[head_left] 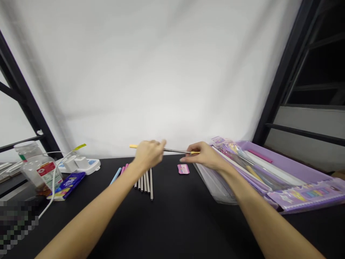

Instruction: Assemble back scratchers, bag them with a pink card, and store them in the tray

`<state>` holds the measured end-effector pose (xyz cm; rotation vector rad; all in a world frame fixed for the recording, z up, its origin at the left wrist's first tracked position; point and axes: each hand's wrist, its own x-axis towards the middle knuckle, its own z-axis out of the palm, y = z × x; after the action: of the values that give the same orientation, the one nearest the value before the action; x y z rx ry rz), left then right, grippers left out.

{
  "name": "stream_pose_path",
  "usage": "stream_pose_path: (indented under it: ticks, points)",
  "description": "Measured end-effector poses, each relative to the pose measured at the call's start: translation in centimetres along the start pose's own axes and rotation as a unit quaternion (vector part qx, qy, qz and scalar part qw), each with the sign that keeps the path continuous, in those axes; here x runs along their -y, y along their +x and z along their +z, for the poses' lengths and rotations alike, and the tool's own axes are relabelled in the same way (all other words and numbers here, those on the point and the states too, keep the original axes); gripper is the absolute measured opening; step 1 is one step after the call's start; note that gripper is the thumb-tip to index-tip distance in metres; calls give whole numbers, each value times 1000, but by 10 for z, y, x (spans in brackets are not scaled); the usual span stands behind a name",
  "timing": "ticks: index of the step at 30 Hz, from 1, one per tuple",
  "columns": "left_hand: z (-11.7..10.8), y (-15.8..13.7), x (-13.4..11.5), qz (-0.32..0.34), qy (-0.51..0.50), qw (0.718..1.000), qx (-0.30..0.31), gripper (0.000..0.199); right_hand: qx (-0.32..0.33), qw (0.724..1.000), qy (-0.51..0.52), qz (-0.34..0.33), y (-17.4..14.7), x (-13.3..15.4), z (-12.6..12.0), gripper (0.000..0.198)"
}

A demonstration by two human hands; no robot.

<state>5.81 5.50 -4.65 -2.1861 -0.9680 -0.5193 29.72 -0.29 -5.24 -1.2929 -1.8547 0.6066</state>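
A slender rod (178, 151), metallic grey in the middle and yellow at both ends, is pointed left to right, its long axis dipping slightly toward the right. It is gripped by the left hand (149, 154) and pinched at its right end by the right hand (206, 154), held above the black table (172, 223).

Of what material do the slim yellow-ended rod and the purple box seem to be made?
Slim rod: shaft probably polished metal, from its silvery-grey sheen; yellow ends perhaps plastic, by their solid colour, finish too blurred to tell. Purple box: smooth plastic or coated card, by its even colour; the look leaves it open.
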Motion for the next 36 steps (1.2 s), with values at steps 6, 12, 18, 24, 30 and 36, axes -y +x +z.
stream_pose_path:
  ticks: [6,12,18,24,30,36]
  points:
    - [-7,12,-18,25,-8,999,-41,12,-42,999,-8,-3,2,-4,0,34]
    - [3,7,-9,-37,-21,999,-18,14,-23,999,25,28,-1,-12,-7,34]
    - [0,7,-11,130,-62,987,-67,21,72,924,303,221,-5,-12,-10,40]
    - [-2,7,7,126,-187,973,52,30,-109,967,106,205,-7,-21,-24,27]
    - [1,3,24,55,-263,948,168,36,-67,903,-243,347,-12,-41,-25,15]
    - [2,3,23,53,-289,933,210,40,-58,882,-318,342,-15,-41,-27,21]
